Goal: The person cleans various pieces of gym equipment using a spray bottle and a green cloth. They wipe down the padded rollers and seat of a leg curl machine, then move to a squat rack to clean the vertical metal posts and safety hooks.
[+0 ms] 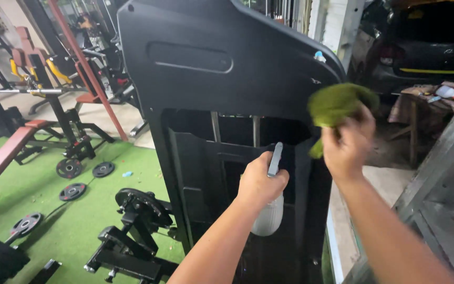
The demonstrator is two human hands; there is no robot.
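My left hand (261, 181) grips a white spray bottle (269, 215) by its grey trigger head, held in front of the lower part of a tall black gym machine cover (200, 63). My right hand (348, 144) is closed on a green cloth (337, 102), pressed near the right edge of that black cover. The cloth and hand look blurred. Metal guide rods (215, 126) show in the opening behind the cover.
Green turf floor (106, 210) at left holds several black weight plates (69, 168) and a black machine base (132, 231). Red and black benches and racks (43, 79) stand further back. A wooden table (421, 100) and a dark car (426, 42) are at the right.
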